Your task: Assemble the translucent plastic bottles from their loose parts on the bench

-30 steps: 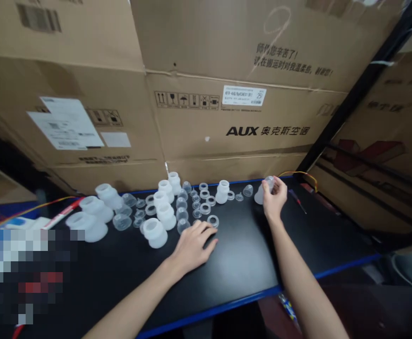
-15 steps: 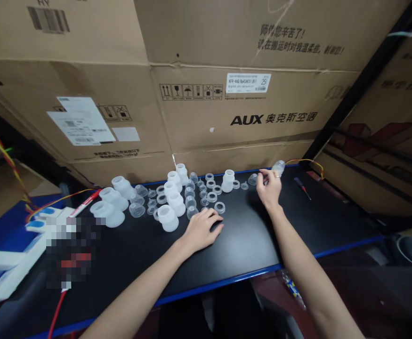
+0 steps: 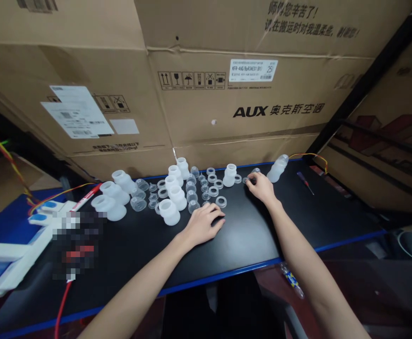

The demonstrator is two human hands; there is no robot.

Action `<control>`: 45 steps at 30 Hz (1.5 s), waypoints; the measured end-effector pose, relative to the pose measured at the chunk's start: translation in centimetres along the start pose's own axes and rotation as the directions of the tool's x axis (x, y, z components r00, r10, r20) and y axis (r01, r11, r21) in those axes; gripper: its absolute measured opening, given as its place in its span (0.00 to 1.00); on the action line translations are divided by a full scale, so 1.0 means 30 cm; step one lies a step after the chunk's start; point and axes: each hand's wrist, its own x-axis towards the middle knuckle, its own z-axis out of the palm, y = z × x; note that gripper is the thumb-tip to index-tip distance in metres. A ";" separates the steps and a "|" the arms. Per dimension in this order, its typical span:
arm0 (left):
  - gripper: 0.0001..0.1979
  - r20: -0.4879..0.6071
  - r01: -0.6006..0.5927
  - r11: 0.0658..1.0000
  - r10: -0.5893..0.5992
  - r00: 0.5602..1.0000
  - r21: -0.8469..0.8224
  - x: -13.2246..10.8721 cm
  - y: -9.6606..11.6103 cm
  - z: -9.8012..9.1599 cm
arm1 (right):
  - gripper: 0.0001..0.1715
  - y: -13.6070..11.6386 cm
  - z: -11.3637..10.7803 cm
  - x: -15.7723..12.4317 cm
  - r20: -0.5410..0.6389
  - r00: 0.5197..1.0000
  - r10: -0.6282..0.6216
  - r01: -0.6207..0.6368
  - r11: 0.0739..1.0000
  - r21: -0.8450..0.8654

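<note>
My left hand [image 3: 206, 223] rests on the black tabletop with its fingers apart and nothing visibly held. It lies just in front of a white ring [image 3: 221, 202] and beside a clear dome cap [image 3: 193, 206]. At the back of the table, my right hand [image 3: 261, 187] has thumb and fingertips at a small clear silicone nipple [image 3: 246, 180], apparently pinching it. Another dome cap [image 3: 256, 170] is partly hidden behind that hand. An open translucent bottle [image 3: 230, 175] with a ring [image 3: 238, 179] stands to its left. On its right stands a capped bottle [image 3: 278, 169].
Several open bottles [image 3: 176, 197] stand in a row left of centre, with more bottles [image 3: 109, 207] farther left. A power strip [image 3: 25, 256] and red cable lie at the left. A screwdriver [image 3: 304, 182] is at the right. Cardboard [image 3: 198, 106] walls the back.
My right hand has moved left from the capped bottle to the small nipple. The capped bottle now stands by itself. My left hand stays nearly still, while the view has shifted slightly.
</note>
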 end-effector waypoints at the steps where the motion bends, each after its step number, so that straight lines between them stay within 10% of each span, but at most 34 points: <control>1: 0.09 0.003 0.000 1.000 0.000 1.000 0.000 0.000 0.000 -0.002 | 0.12 -0.001 0.002 0.000 -0.001 1.000 0.000 0.000 1.000 0.002; 10: 0.07 -0.030 -0.058 0.998 0.057 0.998 -0.007 -0.007 -0.005 0.001 | 0.21 -0.033 -0.001 -0.013 -0.067 0.994 -0.086 0.095 0.985 0.143; 24: 0.07 0.011 -0.024 1.000 0.024 1.000 -0.004 0.001 -0.003 -0.006 | 0.30 -0.080 0.013 -0.018 0.180 0.981 -0.075 0.091 0.992 -0.084; 33: 0.08 0.002 -0.044 0.998 0.044 0.999 -0.033 -0.003 0.001 -0.008 | 0.14 -0.099 -0.019 -0.032 0.231 0.973 -0.009 0.052 0.982 -0.179; 37: 0.15 -0.092 0.015 0.989 -0.029 0.995 -0.147 -0.003 0.009 -0.006 | 0.11 -0.111 -0.074 -0.058 0.216 0.972 -0.089 0.080 0.996 0.049; 41: 0.27 -0.237 0.028 0.954 -0.103 0.966 -0.300 0.000 0.012 0.002 | 0.17 -0.177 -0.098 -0.108 0.456 0.823 -0.339 -0.051 0.755 0.654; 45: 0.20 -0.364 -0.122 0.897 -0.045 0.930 -0.426 0.005 0.005 0.010 | 0.18 -0.250 -0.074 -0.158 0.625 0.583 -0.519 -0.310 0.569 0.762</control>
